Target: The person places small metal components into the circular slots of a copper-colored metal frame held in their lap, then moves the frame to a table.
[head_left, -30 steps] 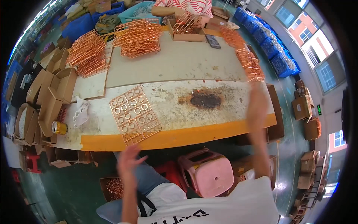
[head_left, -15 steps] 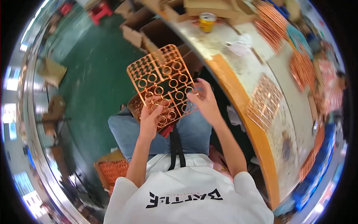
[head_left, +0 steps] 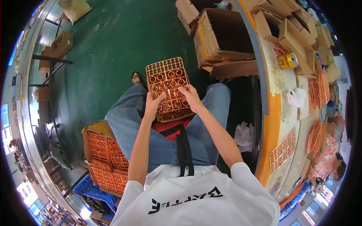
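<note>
A copper-coloured lattice frame [head_left: 164, 68] full of rings, like a moulded sprue, lies between my knees. My left hand [head_left: 152, 104] is closed on its near left side, thumb on the upper face. On the opposite side my right hand [head_left: 191, 98] grips it too, with thumb and fingertips over the rings. Both sets of fingers are partly hidden beneath the frame. Under its near end more copper-coloured pieces show in what looks like a small brown box [head_left: 174, 119]; its depth is hidden.
Left of my leg, a carton [head_left: 98, 126] holds stacked copper-coloured frames above a blue crate [head_left: 98, 192]. A workbench [head_left: 272, 124] on the right bears a single frame [head_left: 283, 149], a yellow can [head_left: 287, 61] and stacks of frames. Open cartons [head_left: 230, 35] stand ahead. Another person sits far right.
My view has swung, bringing the left carton further into sight. The held frame has gone from tilted to nearly straight, resting lower between my knees. My right hand has moved inward over it.
</note>
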`<state>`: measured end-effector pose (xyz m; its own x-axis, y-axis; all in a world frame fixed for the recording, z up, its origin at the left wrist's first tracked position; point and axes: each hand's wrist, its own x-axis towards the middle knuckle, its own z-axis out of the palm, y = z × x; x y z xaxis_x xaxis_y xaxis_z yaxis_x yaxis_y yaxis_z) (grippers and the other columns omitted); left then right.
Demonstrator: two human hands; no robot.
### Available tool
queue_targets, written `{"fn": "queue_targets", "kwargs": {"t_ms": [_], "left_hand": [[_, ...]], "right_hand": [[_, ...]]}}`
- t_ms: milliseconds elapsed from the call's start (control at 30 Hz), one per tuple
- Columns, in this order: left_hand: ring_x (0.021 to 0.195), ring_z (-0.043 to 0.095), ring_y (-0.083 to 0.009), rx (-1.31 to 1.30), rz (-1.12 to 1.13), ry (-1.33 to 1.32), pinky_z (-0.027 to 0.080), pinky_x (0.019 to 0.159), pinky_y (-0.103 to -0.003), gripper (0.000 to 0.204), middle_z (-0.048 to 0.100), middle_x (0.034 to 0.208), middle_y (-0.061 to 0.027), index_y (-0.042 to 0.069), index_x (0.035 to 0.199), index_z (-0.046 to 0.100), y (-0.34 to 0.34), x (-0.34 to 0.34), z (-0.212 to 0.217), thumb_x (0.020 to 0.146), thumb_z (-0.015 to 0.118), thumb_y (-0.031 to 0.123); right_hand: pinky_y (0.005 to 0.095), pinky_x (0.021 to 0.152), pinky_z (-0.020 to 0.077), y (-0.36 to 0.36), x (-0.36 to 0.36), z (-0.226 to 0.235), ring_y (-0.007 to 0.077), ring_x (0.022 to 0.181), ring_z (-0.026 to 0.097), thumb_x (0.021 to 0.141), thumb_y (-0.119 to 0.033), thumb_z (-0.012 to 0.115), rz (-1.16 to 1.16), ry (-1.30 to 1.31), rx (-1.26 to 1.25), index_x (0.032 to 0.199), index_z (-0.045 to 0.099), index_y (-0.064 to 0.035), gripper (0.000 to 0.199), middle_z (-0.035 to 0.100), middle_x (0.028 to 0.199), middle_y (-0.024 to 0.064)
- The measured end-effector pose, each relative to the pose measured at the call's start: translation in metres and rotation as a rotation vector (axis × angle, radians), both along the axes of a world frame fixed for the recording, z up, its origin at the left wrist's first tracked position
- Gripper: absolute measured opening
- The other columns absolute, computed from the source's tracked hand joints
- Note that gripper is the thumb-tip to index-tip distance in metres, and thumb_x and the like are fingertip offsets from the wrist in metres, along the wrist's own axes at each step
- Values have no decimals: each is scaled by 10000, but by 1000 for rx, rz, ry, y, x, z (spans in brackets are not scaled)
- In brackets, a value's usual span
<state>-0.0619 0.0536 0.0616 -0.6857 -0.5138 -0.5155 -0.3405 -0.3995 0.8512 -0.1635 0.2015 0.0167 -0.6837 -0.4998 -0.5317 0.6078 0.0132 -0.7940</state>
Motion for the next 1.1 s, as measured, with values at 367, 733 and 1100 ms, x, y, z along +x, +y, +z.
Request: {"fn": "queue_targets", "kwargs": {"t_ms": [367, 733, 1100], "left_hand": [[733, 624, -152, -43, -7, -94, 553, 623, -260, 150, 628, 860, -100, -40, 899, 592, -28, -3, -91, 771, 531, -93], [888, 627, -256, 401, -433, -179, 533, 735, -379, 936, 592, 1071, -159, 234, 1422, 91, -51, 4, -62, 739, 702, 45], [643, 650, -200, -69, -156, -192, 543, 543, -280, 321, 615, 798, -136, 35, 915, 395, -37, 2, -92, 753, 672, 21]], "right_hand": [[201, 602, 521, -18, -15, -34, 135, 746, 649, 813, -1, 558, 229, -203, 168, 915, 637, 47, 137, 660, 896, 104], [256, 749, 450, -17, -21, -71, 140, 894, 568, 825, -91, 585, 131, -70, 71, 1124, 538, -17, 312, 599, 989, 50], [332, 703, 579, -10, -2, -68, 208, 782, 638, 816, 4, 585, 156, -53, 73, 957, 506, 45, 167, 592, 882, 116]]}}
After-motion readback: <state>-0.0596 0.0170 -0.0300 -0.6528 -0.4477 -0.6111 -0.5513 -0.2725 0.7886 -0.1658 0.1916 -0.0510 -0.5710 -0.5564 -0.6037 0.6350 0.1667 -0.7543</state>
